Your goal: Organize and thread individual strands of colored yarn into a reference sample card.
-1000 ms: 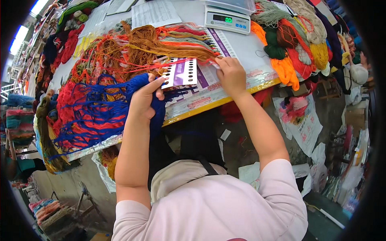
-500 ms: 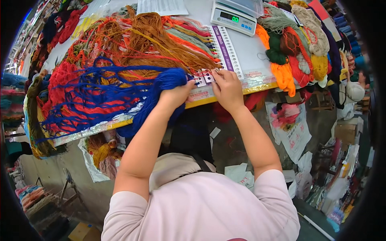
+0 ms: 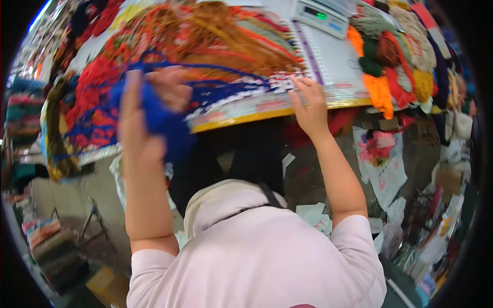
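A thick bundle of blue yarn (image 3: 169,126) hangs at the table's near edge on the left. My left hand (image 3: 169,90), smeared by motion, has the bundle between its fingers. Blue strands run from there rightward to a row of small white punched cards (image 3: 281,82). At the right end of that row rests my right hand (image 3: 311,105), its fingers stretched out and thumb apart, fingertips at the cards. Orange-brown yarn (image 3: 231,38) spreads behind the blue strands, with red yarn (image 3: 92,95) to its left. Strands lead to the cards.
A white digital scale (image 3: 321,18) stands at the back, beside a purple-and-white strip with holes (image 3: 310,54). Orange, green, red and yellow skeins (image 3: 380,90) hang over the right edge. Yellow tape (image 3: 246,119) lines the near table edge. White bags (image 3: 380,164) hang below.
My left hand has swung leftward from the cards, carrying the blue bundle along. My right hand's fingers have spread from their pinch at the cards. The whole view has shifted slightly.
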Demonstrator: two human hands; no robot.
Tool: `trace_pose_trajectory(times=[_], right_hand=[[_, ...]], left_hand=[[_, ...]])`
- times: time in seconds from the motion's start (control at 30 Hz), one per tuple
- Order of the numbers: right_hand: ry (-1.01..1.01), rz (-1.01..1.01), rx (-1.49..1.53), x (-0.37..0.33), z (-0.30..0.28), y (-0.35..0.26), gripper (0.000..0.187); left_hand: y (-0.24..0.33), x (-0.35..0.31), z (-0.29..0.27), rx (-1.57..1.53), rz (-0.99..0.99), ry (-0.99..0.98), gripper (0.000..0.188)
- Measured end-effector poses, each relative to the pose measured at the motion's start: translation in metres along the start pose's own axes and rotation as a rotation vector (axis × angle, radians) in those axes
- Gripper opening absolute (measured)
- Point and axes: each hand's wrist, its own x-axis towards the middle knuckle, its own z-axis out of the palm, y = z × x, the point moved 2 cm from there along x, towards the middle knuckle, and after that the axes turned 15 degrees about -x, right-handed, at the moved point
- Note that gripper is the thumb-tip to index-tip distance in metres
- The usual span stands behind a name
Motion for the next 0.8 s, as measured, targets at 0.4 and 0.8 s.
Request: trace_pose_trajectory(times=[0.4, 0.8], right_hand=[[-0.218, 0.106, 0.673, 0.001, -0.039, -0.171, 0.035], [-0.696, 0.387, 1.154, -0.012, -0.03, -0.19, 0.014]], left_hand=[[-0.031, -0.053, -0.054, 0.074, -0.219, -0.419, 0.034], [-0.009, -0.063, -0.074, -0.014, -0.284, -0.4, 0.034]])
